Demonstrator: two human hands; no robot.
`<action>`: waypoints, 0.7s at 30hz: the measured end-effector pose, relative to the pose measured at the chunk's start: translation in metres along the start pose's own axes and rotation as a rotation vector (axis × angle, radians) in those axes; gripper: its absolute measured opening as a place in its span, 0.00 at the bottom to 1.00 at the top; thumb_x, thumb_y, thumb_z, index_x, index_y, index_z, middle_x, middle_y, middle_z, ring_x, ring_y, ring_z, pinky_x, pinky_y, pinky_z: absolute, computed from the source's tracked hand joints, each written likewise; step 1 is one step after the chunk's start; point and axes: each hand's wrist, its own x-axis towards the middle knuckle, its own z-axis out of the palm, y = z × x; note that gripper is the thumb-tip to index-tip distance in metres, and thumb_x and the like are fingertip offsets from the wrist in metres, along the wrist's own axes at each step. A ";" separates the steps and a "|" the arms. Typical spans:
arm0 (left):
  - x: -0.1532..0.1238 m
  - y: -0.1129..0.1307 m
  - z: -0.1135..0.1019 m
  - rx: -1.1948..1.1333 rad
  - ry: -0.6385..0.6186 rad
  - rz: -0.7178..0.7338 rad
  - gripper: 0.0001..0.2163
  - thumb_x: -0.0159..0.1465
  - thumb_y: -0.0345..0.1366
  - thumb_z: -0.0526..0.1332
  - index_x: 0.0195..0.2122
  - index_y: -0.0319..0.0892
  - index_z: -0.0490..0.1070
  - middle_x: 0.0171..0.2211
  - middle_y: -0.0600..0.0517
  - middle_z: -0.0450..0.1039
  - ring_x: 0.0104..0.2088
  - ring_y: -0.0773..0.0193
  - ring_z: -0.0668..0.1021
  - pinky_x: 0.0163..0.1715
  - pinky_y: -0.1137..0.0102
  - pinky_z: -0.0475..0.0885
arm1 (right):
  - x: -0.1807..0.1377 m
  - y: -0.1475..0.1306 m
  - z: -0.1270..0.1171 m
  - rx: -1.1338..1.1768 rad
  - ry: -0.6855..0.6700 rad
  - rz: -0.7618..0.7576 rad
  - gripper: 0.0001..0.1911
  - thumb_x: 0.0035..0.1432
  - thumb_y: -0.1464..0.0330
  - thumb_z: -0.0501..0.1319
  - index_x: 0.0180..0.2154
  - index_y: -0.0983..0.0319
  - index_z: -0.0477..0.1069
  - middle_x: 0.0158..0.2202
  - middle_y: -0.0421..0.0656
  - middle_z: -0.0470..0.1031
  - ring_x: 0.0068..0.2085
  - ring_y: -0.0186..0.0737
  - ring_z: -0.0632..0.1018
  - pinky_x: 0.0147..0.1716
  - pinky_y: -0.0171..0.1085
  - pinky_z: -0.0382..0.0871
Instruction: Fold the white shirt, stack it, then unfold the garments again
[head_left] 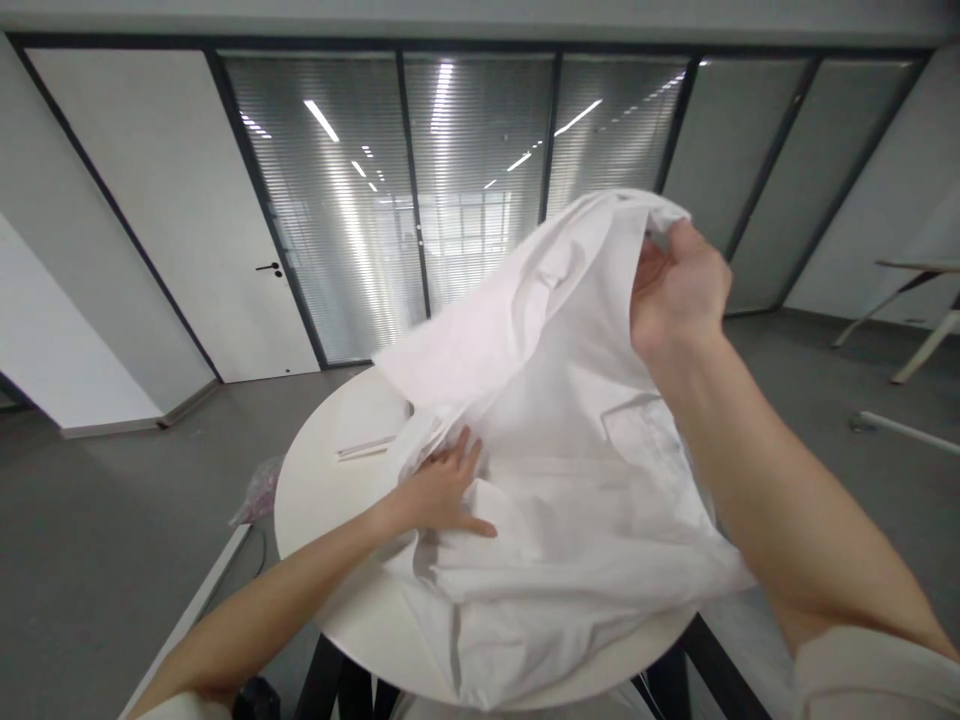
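Note:
A large white cloth, perhaps a garment, lies crumpled over a round white table, with its far part lifted into the air. My right hand is raised at the upper right, its fingers closed round the lifted edge; the fingertips are partly hidden behind the fabric. Lower down, my left hand rests on the cloth near its left side, fingers spread and thumb stretched out. The cloth's near edge hangs toward the table's front.
Thin white strips lie on the table's left part. A clear plastic bag with pinkish contents is on the floor beside it. Beyond stand glass partitions with blinds and a white door. Another table is at the right.

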 end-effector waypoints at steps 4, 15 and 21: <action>-0.005 0.007 0.009 -0.013 0.126 -0.028 0.57 0.54 0.68 0.61 0.73 0.37 0.38 0.72 0.28 0.37 0.67 0.32 0.58 0.61 0.48 0.59 | -0.007 -0.023 0.005 0.092 -0.021 -0.227 0.16 0.71 0.71 0.44 0.32 0.57 0.63 0.37 0.37 0.76 0.41 0.34 0.80 0.48 0.47 0.73; -0.007 0.013 -0.012 -0.245 0.456 0.158 0.09 0.65 0.31 0.57 0.46 0.45 0.72 0.43 0.48 0.79 0.45 0.55 0.79 0.49 0.61 0.72 | -0.048 -0.013 -0.028 -0.179 -0.280 -0.154 0.11 0.56 0.64 0.68 0.33 0.55 0.65 0.34 0.35 0.74 0.40 0.34 0.79 0.56 0.44 0.68; 0.009 0.033 -0.066 -0.472 1.170 0.234 0.10 0.69 0.41 0.53 0.43 0.44 0.71 0.36 0.50 0.76 0.37 0.60 0.78 0.40 0.65 0.72 | -0.123 0.019 -0.037 -0.523 -1.046 0.314 0.51 0.38 0.43 0.74 0.61 0.53 0.62 0.65 0.50 0.63 0.66 0.55 0.64 0.63 0.53 0.59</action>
